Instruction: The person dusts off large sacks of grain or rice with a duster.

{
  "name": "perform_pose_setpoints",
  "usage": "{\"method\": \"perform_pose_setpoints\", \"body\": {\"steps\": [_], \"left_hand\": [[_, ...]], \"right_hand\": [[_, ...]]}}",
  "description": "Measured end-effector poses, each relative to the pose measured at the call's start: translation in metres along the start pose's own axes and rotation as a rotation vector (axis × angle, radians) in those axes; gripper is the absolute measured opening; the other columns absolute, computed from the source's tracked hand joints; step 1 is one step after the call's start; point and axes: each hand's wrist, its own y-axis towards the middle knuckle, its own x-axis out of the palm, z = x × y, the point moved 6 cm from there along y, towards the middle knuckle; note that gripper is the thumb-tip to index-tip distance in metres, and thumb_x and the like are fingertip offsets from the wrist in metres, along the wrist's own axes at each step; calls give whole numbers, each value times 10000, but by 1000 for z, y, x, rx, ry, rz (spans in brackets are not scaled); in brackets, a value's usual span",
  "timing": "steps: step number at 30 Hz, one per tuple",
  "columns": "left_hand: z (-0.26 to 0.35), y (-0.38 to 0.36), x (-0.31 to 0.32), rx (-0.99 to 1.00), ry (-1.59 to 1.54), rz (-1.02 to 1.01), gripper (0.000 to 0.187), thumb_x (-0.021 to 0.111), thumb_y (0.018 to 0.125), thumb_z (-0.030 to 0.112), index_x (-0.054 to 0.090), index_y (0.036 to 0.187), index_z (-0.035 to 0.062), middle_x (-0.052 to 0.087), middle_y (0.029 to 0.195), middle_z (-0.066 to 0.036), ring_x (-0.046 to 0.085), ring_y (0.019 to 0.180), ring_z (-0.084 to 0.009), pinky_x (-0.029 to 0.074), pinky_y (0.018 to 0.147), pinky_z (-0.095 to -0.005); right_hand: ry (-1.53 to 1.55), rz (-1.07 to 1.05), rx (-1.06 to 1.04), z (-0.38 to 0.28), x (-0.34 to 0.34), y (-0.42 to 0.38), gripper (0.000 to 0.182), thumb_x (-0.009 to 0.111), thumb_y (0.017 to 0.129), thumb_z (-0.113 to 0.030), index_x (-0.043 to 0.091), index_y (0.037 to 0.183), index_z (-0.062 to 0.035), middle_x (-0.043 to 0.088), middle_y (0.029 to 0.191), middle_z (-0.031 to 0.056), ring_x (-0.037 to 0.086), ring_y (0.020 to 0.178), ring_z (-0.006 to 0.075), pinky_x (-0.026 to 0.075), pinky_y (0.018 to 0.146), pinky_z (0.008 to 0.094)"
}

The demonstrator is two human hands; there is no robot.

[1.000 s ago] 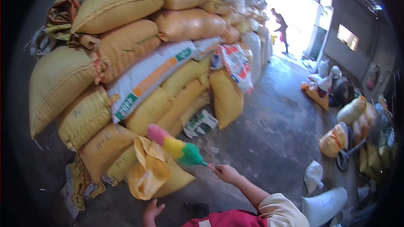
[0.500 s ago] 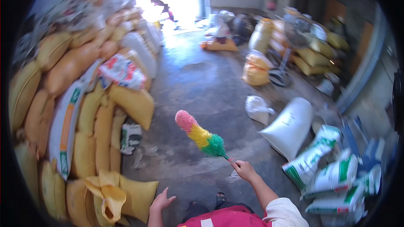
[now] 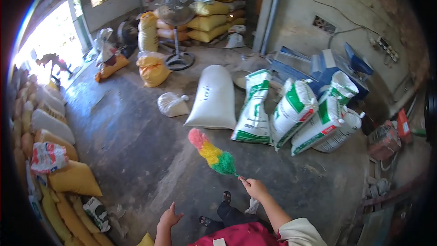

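My right hand (image 3: 255,188) is closed round the handle of a fluffy duster (image 3: 211,151), whose head runs from pink at the tip through yellow to green. The duster points up and to the left over the grey floor. Lower left, my left hand (image 3: 170,216) is empty with its fingers apart, held above the floor. Beyond the duster stand a large white sack (image 3: 213,95) and a small tied white bag (image 3: 173,105). Right of them, white and green sacks (image 3: 255,109) lean close together.
Yellow sacks (image 3: 75,177) are piled along the left. A pedestal fan (image 3: 176,9) stands before stacked sacks (image 3: 207,22) at the back. Blue metal equipment (image 3: 291,66) is by the right wall. A person (image 3: 53,64) is near the bright doorway.
The view has turned to the right, so the sack pile has shifted left and the white and green sacks are nearer the middle. My right hand still holds the duster.
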Motion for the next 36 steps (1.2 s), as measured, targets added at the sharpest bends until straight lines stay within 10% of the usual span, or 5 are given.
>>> {"method": "perform_pose_setpoints", "body": {"steps": [26,33,36], "left_hand": [[492,200,199,461,249,-301,812,566,719,512,308,1282,-14,443,1205,-243,443,1112,-347,364,922,-382],[578,312,244,258,169,-396,891,553,713,555,263,1288,-61,342,1282,-268,381,1177,-337,343,950,-371],[679,361,238,74,-228,-436,866,609,709,495,276,1279,-66,363,1271,-259,413,1156,-311,393,898,-376]], "right_hand": [[251,427,487,430,-325,-39,321,509,824,-335,573,963,-54,603,803,182,576,776,354,442,669,405],[297,757,234,518,-365,25,289,509,835,-122,534,1111,-39,611,864,175,604,817,269,445,684,307],[293,538,470,545,-402,84,328,486,839,-75,496,1166,-47,608,943,176,596,896,235,435,739,275]]}}
